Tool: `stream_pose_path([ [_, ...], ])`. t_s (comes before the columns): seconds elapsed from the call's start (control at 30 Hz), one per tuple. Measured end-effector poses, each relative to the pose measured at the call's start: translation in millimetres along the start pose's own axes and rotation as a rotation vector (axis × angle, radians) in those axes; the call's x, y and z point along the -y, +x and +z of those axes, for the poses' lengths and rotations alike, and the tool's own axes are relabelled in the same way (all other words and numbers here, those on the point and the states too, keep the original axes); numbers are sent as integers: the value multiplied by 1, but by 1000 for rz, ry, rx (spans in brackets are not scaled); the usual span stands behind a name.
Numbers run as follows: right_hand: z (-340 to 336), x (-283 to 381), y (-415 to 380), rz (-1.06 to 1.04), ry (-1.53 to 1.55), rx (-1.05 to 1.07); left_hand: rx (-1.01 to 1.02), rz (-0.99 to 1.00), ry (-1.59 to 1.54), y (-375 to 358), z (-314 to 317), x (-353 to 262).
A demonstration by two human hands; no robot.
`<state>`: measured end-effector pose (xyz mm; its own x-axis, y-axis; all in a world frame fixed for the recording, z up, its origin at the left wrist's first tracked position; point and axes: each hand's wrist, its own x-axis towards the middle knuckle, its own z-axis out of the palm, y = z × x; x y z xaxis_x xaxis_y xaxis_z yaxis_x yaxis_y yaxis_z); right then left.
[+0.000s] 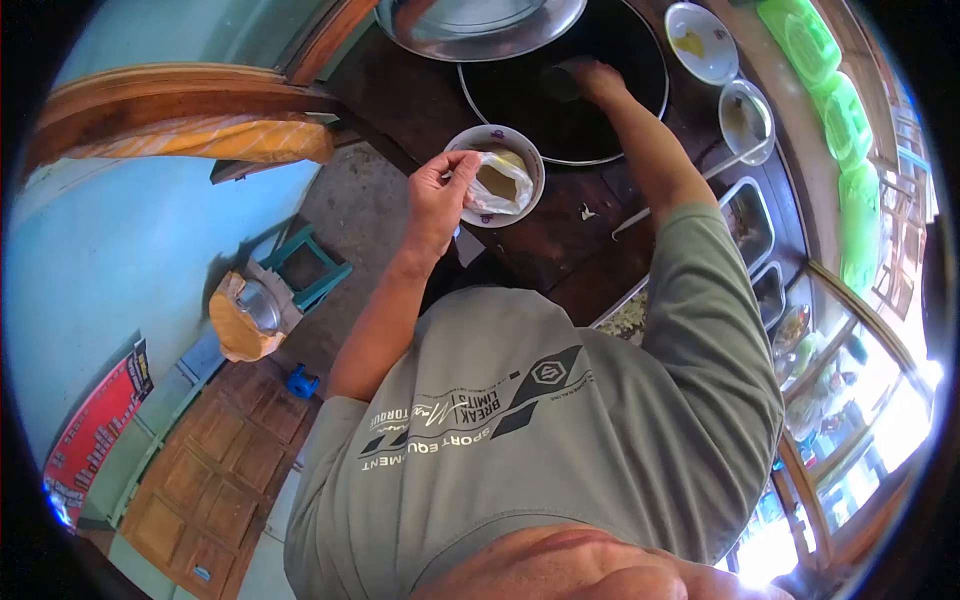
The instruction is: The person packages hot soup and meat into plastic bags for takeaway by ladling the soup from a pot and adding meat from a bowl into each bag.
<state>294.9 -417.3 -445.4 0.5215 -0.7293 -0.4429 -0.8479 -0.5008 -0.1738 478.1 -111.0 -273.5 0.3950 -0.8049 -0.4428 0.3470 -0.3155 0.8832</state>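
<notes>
My left hand (440, 192) pinches the rim of a clear plastic bag (507, 203) with brownish liquid inside. The bag sits in a white bowl (537, 172) at the table's near edge, its mouth open upward. Over at the large dark pot (664, 92), my right hand (600, 82) reaches inside the rim, fingers curled round a dark cup-shaped scoop (562, 83). The pot's contents are too dark to make out. A big round metal lid (480, 45) covers part of the pot's far left side.
Right of the pot stand a white bowl with yellow residue (690, 43), a metal bowl (738, 118) with a long-handled ladle (722, 166) across it, and metal trays (748, 222). Green plastic packs (845, 120) line the right side. A teal stool (310, 268) stands left on the floor.
</notes>
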Motion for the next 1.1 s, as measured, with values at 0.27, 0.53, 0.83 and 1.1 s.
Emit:
stream_pose_path([
  [0.27, 74, -21, 65, 61, -64, 81, -4, -60, -58, 0, -1, 0],
  [0.53, 47, -3, 43, 2, -20, 175, 35, -69, -24, 2, -1, -8],
  [0.83, -39, -57, -14, -57, 164, 202, 146, -87, -113, 10, -7, -5],
  [1.1, -177, -35, -168, -10, 493, 229, 203, -113, -233, 13, -12, -6],
])
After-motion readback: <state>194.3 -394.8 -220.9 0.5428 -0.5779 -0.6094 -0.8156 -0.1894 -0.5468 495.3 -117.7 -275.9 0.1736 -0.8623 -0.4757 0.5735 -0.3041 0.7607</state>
